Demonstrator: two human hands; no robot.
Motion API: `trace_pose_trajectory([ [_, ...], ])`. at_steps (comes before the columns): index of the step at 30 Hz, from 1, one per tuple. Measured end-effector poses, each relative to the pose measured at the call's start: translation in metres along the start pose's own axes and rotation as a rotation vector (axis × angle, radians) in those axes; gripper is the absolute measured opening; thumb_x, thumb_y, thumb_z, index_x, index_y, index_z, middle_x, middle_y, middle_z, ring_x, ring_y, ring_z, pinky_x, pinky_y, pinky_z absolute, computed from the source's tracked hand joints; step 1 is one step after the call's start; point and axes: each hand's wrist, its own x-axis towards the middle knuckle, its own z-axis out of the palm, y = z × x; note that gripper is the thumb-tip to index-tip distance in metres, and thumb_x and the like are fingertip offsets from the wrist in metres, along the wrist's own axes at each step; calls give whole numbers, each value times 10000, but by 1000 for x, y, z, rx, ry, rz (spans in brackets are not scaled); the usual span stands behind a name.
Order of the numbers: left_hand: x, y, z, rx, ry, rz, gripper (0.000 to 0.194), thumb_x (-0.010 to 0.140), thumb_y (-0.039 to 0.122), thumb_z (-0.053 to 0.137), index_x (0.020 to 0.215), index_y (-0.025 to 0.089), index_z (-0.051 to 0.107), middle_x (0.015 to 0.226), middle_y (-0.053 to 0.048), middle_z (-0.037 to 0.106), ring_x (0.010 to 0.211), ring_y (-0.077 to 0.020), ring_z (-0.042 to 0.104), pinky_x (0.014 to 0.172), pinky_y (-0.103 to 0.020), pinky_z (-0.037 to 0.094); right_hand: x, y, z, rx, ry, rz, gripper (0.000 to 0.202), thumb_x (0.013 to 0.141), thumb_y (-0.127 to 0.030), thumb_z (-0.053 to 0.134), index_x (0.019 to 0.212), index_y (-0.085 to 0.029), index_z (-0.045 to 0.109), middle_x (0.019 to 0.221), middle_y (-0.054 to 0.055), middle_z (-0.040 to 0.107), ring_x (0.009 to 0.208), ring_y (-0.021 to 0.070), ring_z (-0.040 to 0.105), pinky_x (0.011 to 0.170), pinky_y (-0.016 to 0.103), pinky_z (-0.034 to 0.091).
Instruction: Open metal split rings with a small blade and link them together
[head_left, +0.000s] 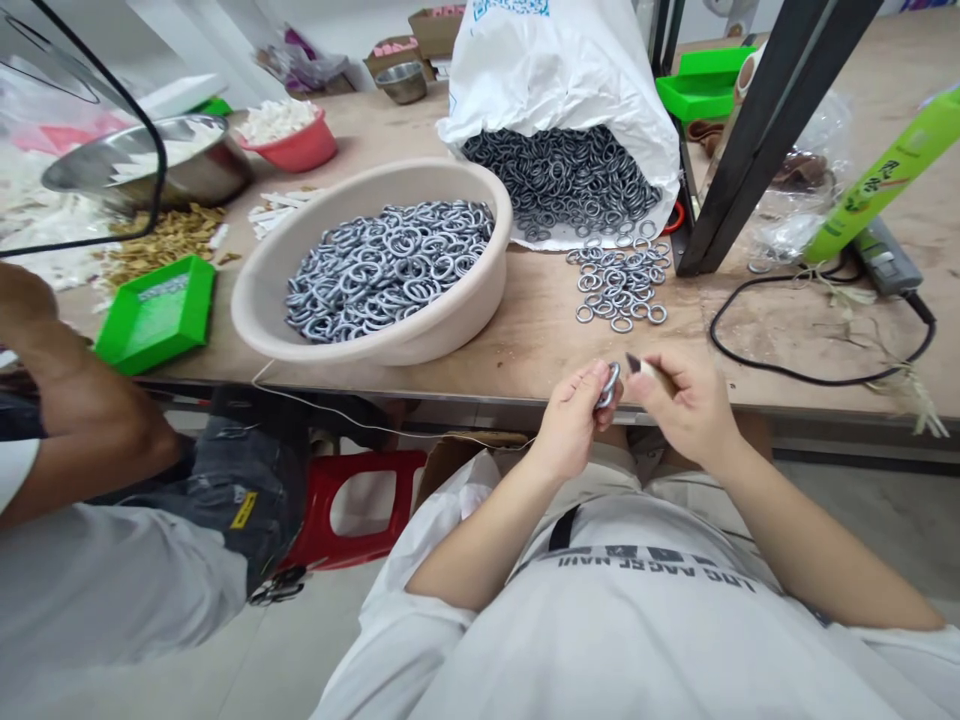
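Between the fingers of my left hand (574, 415) is a grey ring (609, 386), gripped upright just off the table's front edge. My right hand (694, 405) is closed around a small tool with a dark, pointed tip (634, 364), close to the ring but apart from it. Most of that tool is hidden by my fingers, so its kind does not show. Past my hands, a loose pile of grey rings (619, 280) lies on the tabletop. A beige basin (375, 350) full of such rings stands to the left.
A white sack (555, 70) spills rings behind the pile. A black metal post (757, 150) rises at right, near a dark cable (720, 340) and power strip (889, 255). A green tray (161, 315) and a co-worker's arm (90, 390) are at left.
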Motion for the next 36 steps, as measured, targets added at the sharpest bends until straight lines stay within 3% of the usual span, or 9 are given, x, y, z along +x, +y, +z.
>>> trace_pose_trajectory([
  [3,-1,0,1,-18,48,-5,437,775,515,742,682,164,498,590,52,392,496,-48,329,457,-182,271,-7,-7,-4,-172,-122,-98,311,955,-420,554,732,-205,581,698,19,554,681,160,499,639,311,354],
  [11,-1,-1,4,-2,70,-25,449,747,551,748,723,170,511,597,60,392,493,-49,324,460,-181,280,-11,-11,-1,-263,-123,-126,355,963,-438,539,695,-205,532,679,9,521,653,146,476,623,303,323],
  [18,-9,-1,2,40,-153,-15,440,862,457,645,610,164,433,576,41,384,496,-53,327,480,-196,316,17,42,-17,-223,8,218,488,989,-564,419,664,-209,497,582,-17,472,576,142,461,567,282,307],
  [20,-6,1,-3,13,-125,-28,391,856,415,632,623,169,438,590,35,425,491,-59,369,479,-200,354,30,52,-16,-320,-31,200,431,980,-561,446,774,-212,594,662,7,582,646,171,535,600,288,340],
  [23,2,6,-14,-58,-50,-59,258,786,359,645,711,175,479,730,1,579,531,-78,490,473,-200,418,48,54,-6,-554,-115,131,300,922,-488,589,1034,-220,664,969,84,705,812,242,616,666,324,386],
  [27,11,17,-28,-147,-4,-80,231,721,350,636,812,192,495,908,-27,662,638,-125,612,475,-218,479,65,55,7,-736,-210,154,225,889,-352,641,1011,-167,681,1066,166,682,850,281,613,708,368,405],
  [30,14,20,-30,-185,33,-114,341,772,508,612,792,190,490,858,-26,640,631,-133,614,423,-212,456,66,54,6,-590,-169,156,148,890,-313,628,854,-173,661,914,120,671,796,240,575,697,346,392],
  [33,18,14,-23,-134,93,-90,458,794,607,641,764,188,459,742,10,575,509,-71,511,348,-145,301,52,41,4,-84,-151,243,239,912,-376,600,759,-193,590,685,11,557,623,151,468,604,289,351],
  [36,20,1,-13,11,108,14,432,800,554,705,806,187,478,648,56,495,426,-22,366,347,-128,187,28,21,11,448,-155,386,315,908,-487,605,787,-201,554,606,-53,452,493,89,330,490,250,273],
])
